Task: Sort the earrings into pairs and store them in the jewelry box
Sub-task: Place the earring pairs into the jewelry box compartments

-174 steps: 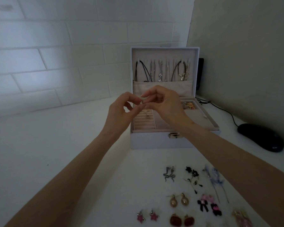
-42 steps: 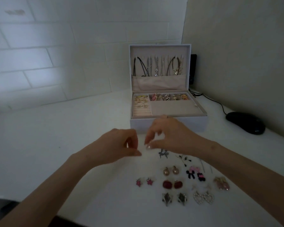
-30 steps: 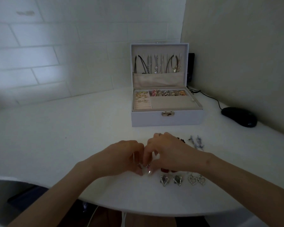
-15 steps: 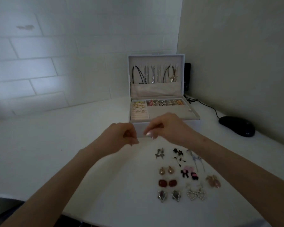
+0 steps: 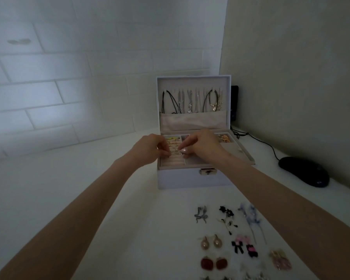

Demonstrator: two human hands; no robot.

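The white jewelry box (image 5: 190, 178) stands open at the back of the table, its lid upright. Both hands hover over its left slotted compartment. My left hand (image 5: 150, 150) and my right hand (image 5: 202, 146) meet fingertip to fingertip, each pinching a small earring (image 5: 176, 151) just above the slots. Other earrings lie in the box's back compartments. On the table in front lie paired earrings: a grey twisted pair (image 5: 200, 215), a black flower pair (image 5: 227, 217), a blue pair (image 5: 250, 217), a pearl pair (image 5: 211, 242), a red pair (image 5: 213, 263).
Necklaces (image 5: 190, 102) hang inside the lid. A black computer mouse (image 5: 303, 173) lies to the right of the box, its cable (image 5: 271, 148) running back to the corner. More earring pairs, pink-black (image 5: 243, 246) and pale pink (image 5: 280, 259), lie at the lower right.
Both hands dropped to the table, picked up the pink star pair, then rose and moved forward over the box's left compartment. The star pair is gone from the table.
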